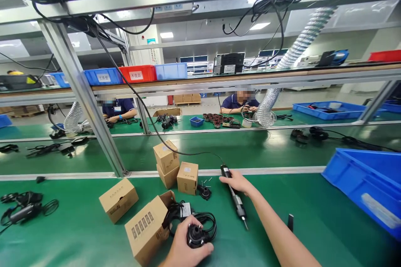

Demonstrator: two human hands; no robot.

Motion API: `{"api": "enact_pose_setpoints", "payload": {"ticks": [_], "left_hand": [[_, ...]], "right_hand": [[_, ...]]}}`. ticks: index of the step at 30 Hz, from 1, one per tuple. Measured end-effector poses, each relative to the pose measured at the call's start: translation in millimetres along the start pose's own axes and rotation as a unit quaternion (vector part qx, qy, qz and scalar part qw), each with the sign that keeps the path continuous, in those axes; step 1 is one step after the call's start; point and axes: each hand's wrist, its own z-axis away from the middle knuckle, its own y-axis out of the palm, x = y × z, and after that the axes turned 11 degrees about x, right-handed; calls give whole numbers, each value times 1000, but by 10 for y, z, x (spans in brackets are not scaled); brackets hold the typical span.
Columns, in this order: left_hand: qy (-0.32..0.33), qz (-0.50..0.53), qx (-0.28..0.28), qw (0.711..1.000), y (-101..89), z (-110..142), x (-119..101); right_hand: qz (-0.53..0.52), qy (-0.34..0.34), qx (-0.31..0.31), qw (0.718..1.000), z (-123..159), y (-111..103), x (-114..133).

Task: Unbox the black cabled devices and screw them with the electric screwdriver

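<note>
My left hand (184,247) is closed around a small black round pump-like part (196,235), with short metal pins or screws standing up near its rim. A black coiled cable (208,223) lies just beyond it, beside an opened cardboard box (147,227). Farther right, my right hand (237,181) grips the upper body of an electric screwdriver (234,194). Its bit points down and toward me, near the green bench mat, and a cord runs from its top end. Another black round part (205,192) lies between the hands, with several loose screws (206,182) near it.
Small cardboard boxes (187,178) stand at the middle, some stacked. A large blue bin (366,192) sits on the right. Black adapters and cables (29,208) lie on the left. A metal post (81,91) rises left of centre. Two people work at the bench opposite.
</note>
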Motion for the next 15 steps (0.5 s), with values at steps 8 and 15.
{"api": "enact_pose_setpoints", "payload": {"ticks": [8,15], "left_hand": [[-7,50,-6,999,-103,-27,-198],[56,57,-82,993,-102,21,58]], "right_hand": [[278,-188,119,934,625,481,522],[402,-307,250,826,723,955,600]]}}
